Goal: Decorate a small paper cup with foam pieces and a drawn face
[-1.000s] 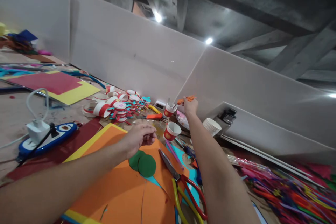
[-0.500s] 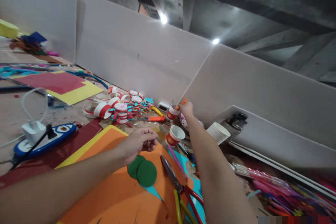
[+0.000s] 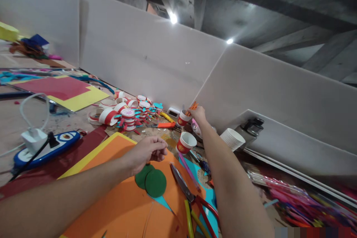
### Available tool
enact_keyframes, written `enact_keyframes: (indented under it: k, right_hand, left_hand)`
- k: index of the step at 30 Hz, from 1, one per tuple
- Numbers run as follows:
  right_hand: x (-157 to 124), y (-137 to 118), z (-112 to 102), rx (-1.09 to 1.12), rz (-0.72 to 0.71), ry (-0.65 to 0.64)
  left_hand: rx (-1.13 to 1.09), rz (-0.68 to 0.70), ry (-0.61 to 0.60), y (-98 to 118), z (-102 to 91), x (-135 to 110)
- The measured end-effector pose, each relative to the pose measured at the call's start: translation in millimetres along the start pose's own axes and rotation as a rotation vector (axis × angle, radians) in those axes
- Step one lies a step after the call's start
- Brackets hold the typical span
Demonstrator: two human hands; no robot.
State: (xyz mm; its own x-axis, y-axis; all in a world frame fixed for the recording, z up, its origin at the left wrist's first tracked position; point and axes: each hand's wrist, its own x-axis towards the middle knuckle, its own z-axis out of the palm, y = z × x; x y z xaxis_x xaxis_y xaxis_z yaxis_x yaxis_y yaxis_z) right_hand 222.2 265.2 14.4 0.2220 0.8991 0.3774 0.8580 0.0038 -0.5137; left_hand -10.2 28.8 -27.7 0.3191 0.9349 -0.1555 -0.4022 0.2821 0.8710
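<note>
My left hand [image 3: 152,148] hovers over a sheet of orange paper [image 3: 111,189] with its fingers curled together; anything in them is hidden. Just below it, two overlapping green paper circles [image 3: 155,183] lie on the sheet. At the back, my right hand [image 3: 197,113] reaches to a red-and-white paper cup [image 3: 183,119], its fingers closed on thin orange strips [image 3: 193,107] at the rim; their exact kind is unclear. A second red-and-white cup [image 3: 186,142] stands upright between my hands. Scissors with red handles [image 3: 182,184] lie partly open on the orange sheet, beside a yellow-handled tool [image 3: 189,217].
Banded paper-cup pieces with blue and red strips [image 3: 128,117] cluster at back left. An orange cutter [image 3: 166,125] lies near the cups. Stacked white cups [image 3: 232,139] lean right of my forearm. A power strip [image 3: 47,148] with cables sits left. Wall panels [image 3: 145,55] border the table.
My right hand has shifted very slightly at the back cup, and the orange strips show a little more above its rim. My left hand stays in place.
</note>
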Motion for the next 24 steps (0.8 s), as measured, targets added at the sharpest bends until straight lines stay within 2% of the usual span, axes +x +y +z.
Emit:
enact_keyframes:
  k: [9,19,24]
  right_hand:
    - [-7,0,5,0.029,-0.036,-0.081]
    - [1,-8,-3,0.018,-0.084,0.013]
    - [6,-4,6,-0.026,-0.065,-0.091]
  left_hand:
    - [0.028,-0.009,-0.017,-3,-0.3,2]
    - [0.046,0.008,-0.035,-3,-0.9,2]
    - [0.074,-0.008,-0.024,-3,-1.2,3]
